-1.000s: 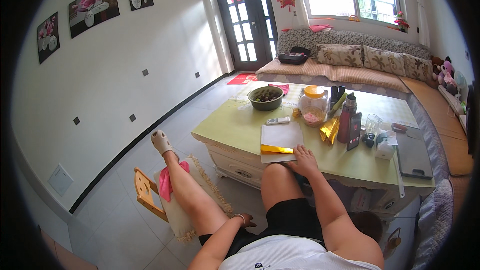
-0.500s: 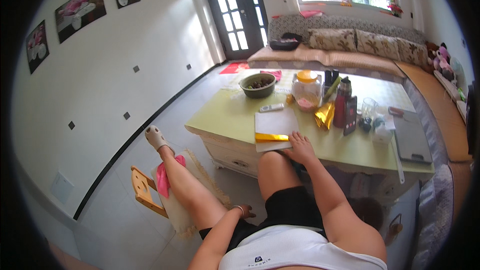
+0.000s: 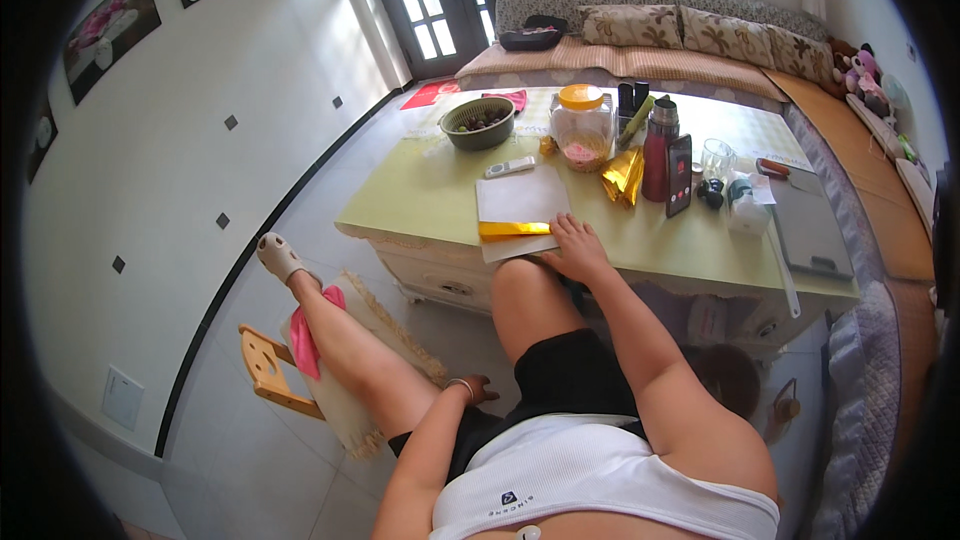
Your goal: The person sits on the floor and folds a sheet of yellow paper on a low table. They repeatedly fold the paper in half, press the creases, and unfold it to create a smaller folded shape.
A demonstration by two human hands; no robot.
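My right hand lies palm down at the table's near edge. Its fingers are stretched out over the right end of a gold foil strip. That strip runs across a white sheet or board, whose lower part reaches the table edge. My left hand hangs loosely beside my left thigh, with its fingers apart and nothing seen in them. A white remote control lies just beyond the white sheet. To the right is a crumpled piece of gold foil.
Farther back on the table stand a green basket of dark round fruit, an orange-lidded jar, a red flask and an upright phone. A grey board lies right. My left leg rests across a wooden chair.
The whole view has shifted, so the table and room sit farther left and higher. My right hand stays on the gold strip, and my left hand remains by my thigh.
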